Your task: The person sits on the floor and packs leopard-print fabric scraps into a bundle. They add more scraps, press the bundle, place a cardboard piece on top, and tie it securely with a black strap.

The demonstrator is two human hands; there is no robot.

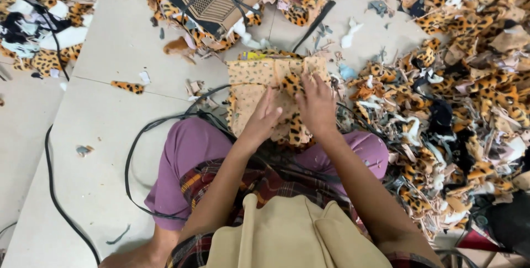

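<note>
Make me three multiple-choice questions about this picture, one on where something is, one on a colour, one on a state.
1. Where is the big heap of fabric scraps?
A. On the person's right
B. On their left
C. Behind them

2. What colour are the trousers?
A. Green
B. Purple
C. White

3. What are the left hand and right hand doing?
A. Hanging free
B. Resting on the floor
C. Both on the leopard-print fabric piece

Answers: 1 A, the heap fills the right side. 2 B, the knees show purple. 3 C, both hands' fingers press the piece.
</note>
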